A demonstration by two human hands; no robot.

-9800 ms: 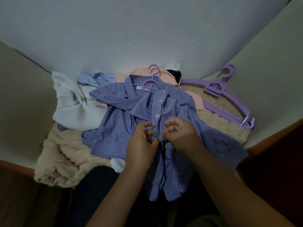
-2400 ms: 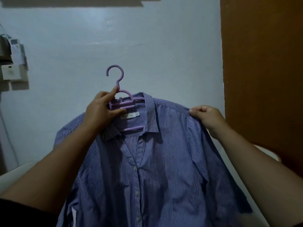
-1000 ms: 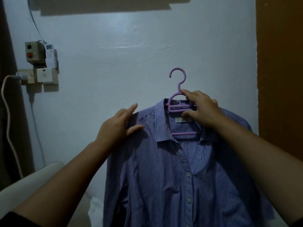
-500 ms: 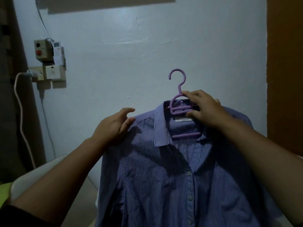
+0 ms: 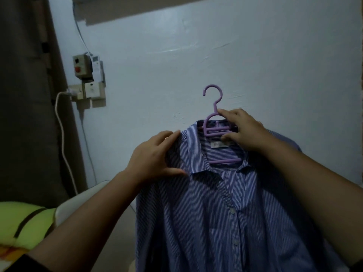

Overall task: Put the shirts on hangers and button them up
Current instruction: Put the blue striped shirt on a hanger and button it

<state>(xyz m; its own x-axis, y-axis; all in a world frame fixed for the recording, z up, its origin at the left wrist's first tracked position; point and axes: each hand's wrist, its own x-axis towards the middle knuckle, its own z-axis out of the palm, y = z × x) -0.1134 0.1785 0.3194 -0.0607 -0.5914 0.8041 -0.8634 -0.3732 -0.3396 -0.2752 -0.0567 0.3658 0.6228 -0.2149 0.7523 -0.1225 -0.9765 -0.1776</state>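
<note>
A blue-and-white striped shirt (image 5: 212, 222) hangs in the air on a purple plastic hanger (image 5: 215, 122), in front of a pale blue wall. Its front is buttoned below an open collar. My right hand (image 5: 243, 132) grips the hanger just under its hook, at the back of the collar. My left hand (image 5: 155, 156) lies on the shirt's left shoulder with the thumb spread under the collar point; whether it pinches the cloth I cannot tell. The shirt's lower part runs out of the frame.
A switch box (image 5: 82, 68) and a wall socket (image 5: 88, 93) with a white cable (image 5: 62, 146) are on the wall at the left, beside a dark curtain (image 5: 29, 95). A yellow-green cushion (image 5: 21, 222) and a white edge (image 5: 78, 201) lie at the lower left.
The view has swung left, so the curtain and cushion now show. My left hand has slid onto the shirt's shoulder by the collar. My right hand keeps hold of the hanger.
</note>
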